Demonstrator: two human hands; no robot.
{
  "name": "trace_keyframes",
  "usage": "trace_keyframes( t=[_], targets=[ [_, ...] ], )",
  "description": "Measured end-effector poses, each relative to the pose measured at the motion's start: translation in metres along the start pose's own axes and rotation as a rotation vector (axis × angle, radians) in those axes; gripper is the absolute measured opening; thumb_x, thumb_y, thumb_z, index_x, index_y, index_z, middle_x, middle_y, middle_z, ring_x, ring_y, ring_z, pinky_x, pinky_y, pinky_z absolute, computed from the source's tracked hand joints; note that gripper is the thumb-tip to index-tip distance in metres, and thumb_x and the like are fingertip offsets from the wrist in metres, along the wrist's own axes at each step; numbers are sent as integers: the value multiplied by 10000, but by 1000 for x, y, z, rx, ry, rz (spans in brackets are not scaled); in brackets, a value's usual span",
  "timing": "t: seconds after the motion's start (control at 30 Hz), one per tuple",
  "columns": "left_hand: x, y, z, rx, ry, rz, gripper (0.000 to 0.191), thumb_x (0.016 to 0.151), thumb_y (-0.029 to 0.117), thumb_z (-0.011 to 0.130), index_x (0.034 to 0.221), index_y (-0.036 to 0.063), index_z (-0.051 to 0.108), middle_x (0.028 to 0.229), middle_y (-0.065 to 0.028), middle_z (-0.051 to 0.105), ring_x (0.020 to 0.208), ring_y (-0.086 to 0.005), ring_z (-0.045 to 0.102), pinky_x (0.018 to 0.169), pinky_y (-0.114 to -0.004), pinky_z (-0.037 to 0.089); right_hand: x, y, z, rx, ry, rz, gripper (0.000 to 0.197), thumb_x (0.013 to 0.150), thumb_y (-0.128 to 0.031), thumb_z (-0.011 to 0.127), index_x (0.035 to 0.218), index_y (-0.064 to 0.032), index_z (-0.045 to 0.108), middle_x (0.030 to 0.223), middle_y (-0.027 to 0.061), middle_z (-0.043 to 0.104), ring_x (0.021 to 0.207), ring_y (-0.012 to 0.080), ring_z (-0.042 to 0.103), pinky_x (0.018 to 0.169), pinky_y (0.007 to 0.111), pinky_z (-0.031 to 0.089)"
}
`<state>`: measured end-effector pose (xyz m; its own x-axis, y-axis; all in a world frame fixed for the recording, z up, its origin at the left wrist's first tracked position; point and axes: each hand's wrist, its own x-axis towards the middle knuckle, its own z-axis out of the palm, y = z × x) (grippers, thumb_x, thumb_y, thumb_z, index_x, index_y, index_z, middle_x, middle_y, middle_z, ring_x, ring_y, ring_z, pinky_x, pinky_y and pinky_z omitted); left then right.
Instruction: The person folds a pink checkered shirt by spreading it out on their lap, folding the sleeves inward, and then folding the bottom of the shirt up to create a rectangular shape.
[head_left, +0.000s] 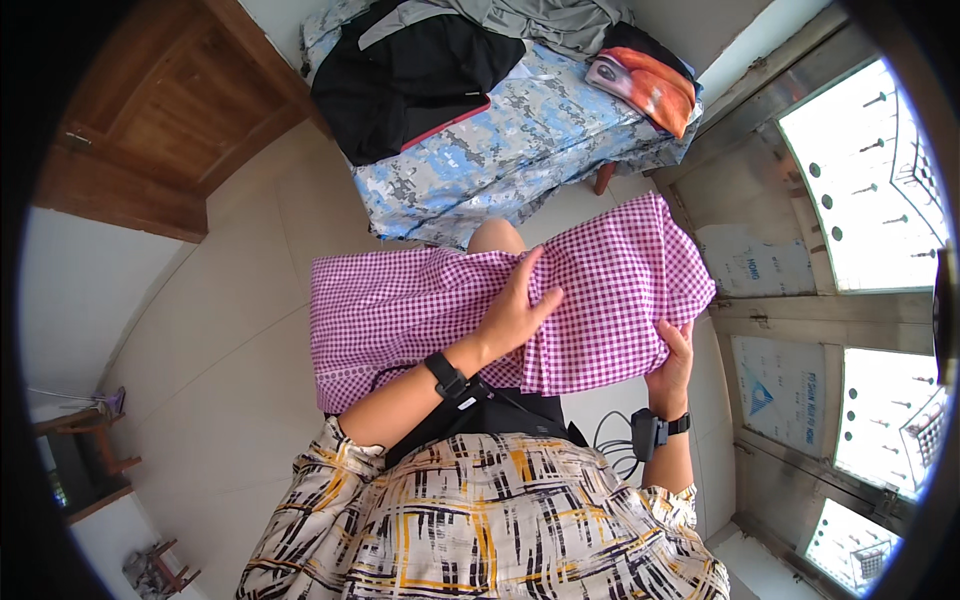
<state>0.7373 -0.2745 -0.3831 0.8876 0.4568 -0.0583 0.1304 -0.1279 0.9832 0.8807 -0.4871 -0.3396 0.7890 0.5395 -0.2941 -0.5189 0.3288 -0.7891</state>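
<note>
A purple-and-white gingham cloth (405, 322) lies across my lap, its right part folded into a thicker bundle. My left hand (516, 311) rests on top of it near the middle, by the edge of the fold, thumb and forefinger apart. At the right end, my right hand (673, 356) grips the lower edge of the bundle, thumb on top and the other fingers mostly hidden beneath. Black straps circle both wrists, and a dark device (646, 435) sits on the right one.
Ahead stands a bed or bench with a blue-grey camouflage cover (510, 150), bearing black garments (405, 75), grey cloth (532, 22) and an orange folded textile (652, 86). Metal doors (765, 262) flank the right; a wooden door (180, 97) is far left. A black cable (615, 442) hangs beside me.
</note>
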Motion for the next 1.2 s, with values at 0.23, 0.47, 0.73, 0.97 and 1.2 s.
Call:
trace_keyframes(
  t=[0.23,0.47,0.73,0.97,1.2],
  targets=[
    [44,-31,-27,-691,-62,-373,565,858,-31,576,1398,-15,407,1300,-122,493,1172,-177,503,1025,-273,394,1,49,-41,118,128,202,615,872,-46,540,1436,-130,310,1302,93,517,1135,249,567,959,429,483],
    [52,-35,-26,-599,-79,-304,620,872,-5,588,1434,-23,326,1323,-161,512,1199,-213,506,1033,-298,398,29,77,-69,71,136,427,603,927,-124,528,1477,-117,282,1327,115,523,1131,246,575,938,447,483],
    [30,-30,-9,-438,14,-374,621,907,26,583,1434,-23,258,1209,-204,582,1076,-228,595,942,-303,480,33,81,-74,113,111,534,379,976,-288,491,1275,-60,537,1227,73,626,1096,232,601,957,412,465],
    [15,-15,-10,-306,-332,-486,454,941,56,551,1358,-14,387,1057,-131,632,806,-167,651,602,-269,544,27,72,-68,179,72,578,438,969,-389,490,1279,-85,552,1236,61,624,1105,223,597,964,417,453],
    [3,-4,-1,-253,-582,-511,302,865,-57,494,1166,-73,513,830,-104,621,558,-139,569,508,-268,501,22,78,-66,207,130,598,431,932,-340,576,1274,-79,547,1239,76,616,1121,239,589,984,445,442]
  ],
)
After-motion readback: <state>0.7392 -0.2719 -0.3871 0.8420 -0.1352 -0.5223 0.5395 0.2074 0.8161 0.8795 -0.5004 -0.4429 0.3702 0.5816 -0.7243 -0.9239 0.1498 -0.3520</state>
